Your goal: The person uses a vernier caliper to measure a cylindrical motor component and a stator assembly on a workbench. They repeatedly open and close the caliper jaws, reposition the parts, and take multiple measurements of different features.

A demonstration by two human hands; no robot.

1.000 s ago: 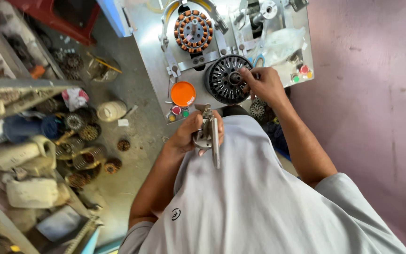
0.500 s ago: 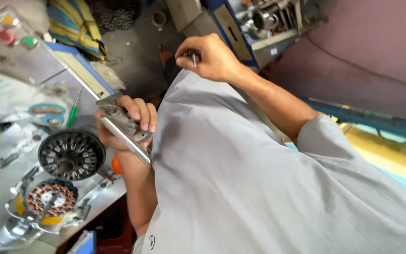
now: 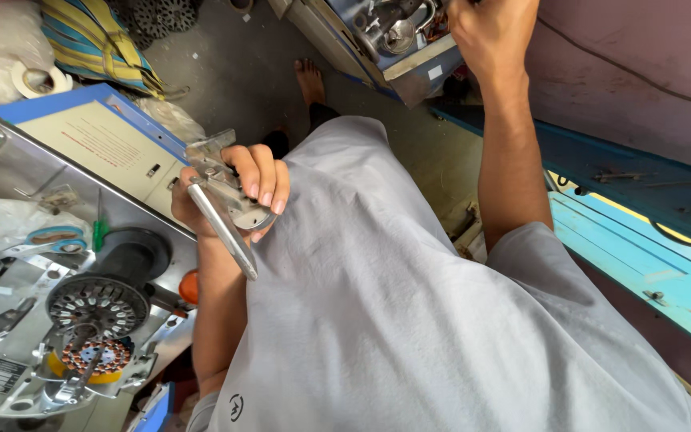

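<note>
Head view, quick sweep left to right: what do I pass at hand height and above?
Tape roll → striped bag → left hand gripping a metal tool → bare foot → blue-grey machine → right hand.

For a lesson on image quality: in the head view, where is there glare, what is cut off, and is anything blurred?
Head view: daylight glares off the metal tool in the left hand; right hand is cropped by the top edge; focus is mostly sharp; lines bend near the edges.
</note>
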